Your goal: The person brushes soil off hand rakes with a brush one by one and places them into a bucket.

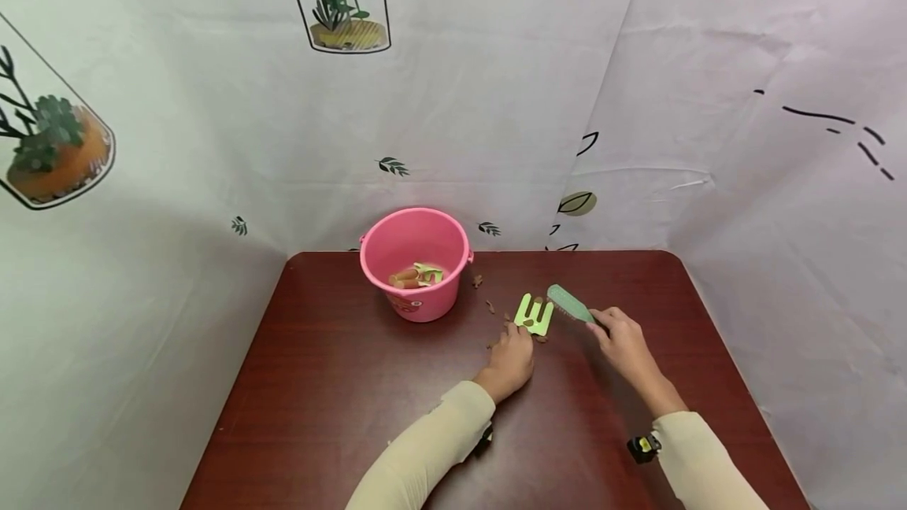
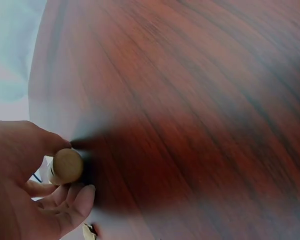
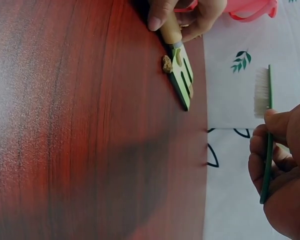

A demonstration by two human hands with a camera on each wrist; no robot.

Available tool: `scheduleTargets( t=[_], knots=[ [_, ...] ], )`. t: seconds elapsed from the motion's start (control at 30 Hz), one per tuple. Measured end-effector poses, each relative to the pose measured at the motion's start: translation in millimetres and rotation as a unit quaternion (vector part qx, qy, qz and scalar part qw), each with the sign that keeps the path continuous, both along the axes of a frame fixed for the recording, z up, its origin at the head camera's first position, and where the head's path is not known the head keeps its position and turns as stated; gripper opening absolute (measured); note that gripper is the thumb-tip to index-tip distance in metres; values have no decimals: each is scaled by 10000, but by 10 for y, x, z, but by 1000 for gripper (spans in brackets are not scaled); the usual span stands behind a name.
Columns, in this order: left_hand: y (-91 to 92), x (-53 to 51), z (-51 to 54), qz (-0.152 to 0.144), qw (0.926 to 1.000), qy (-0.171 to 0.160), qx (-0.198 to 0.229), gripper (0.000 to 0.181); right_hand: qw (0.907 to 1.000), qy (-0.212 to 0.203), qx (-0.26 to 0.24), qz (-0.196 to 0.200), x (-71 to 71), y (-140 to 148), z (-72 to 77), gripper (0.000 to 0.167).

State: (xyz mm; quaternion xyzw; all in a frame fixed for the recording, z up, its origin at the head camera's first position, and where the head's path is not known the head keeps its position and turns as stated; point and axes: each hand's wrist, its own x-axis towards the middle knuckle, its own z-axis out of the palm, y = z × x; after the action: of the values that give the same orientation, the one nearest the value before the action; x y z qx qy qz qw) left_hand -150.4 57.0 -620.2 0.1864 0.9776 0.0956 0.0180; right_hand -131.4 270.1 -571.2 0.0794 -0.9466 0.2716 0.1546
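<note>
Cloth, white, creased and printed with plants, is hanging around the work area. Below it, a reddish-brown table is showing glossy wood grain and rounded far corners. Cream sleeves are covering both forearms. A round pink bucket, smooth and plastic-looking, is standing near the far edge, left of the work; brown-handled tools with light-green parts are lying inside. The right hand is clamping its fingers and thumb on the dark handle of a brush; the brush is showing a flat, pale-green oblong back and pale, dense bristles, and is hovering just beside the fork's prongs, apart from them in the right wrist view. The left hand is gripping the fork's handle, pale, wood-like and cylindrical with a rounded end. The flat light-green fork, three-pronged, is pointing away from the person, low at the tabletop right of the bucket. Rough, lumpy brown bits are lying scattered between bucket and fork, with some sitting on the fork's head.
</note>
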Motion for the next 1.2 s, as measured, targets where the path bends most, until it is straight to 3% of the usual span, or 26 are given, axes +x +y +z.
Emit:
scheduleTargets(
  t=[0.37,0.83,1.2],
  knots=[
    [-43,-66,66,282,9963,-652,476,44,9999,-142,-6,-1,14,-4,-35,29],
    [-76,-169,124,722,9932,-735,536,52,10000,-32,17,53,-11,-19,-49,28],
    [-110,-315,206,1405,9804,-1299,470,50,9995,-318,-32,7,-16,-5,-54,30]
  ],
)
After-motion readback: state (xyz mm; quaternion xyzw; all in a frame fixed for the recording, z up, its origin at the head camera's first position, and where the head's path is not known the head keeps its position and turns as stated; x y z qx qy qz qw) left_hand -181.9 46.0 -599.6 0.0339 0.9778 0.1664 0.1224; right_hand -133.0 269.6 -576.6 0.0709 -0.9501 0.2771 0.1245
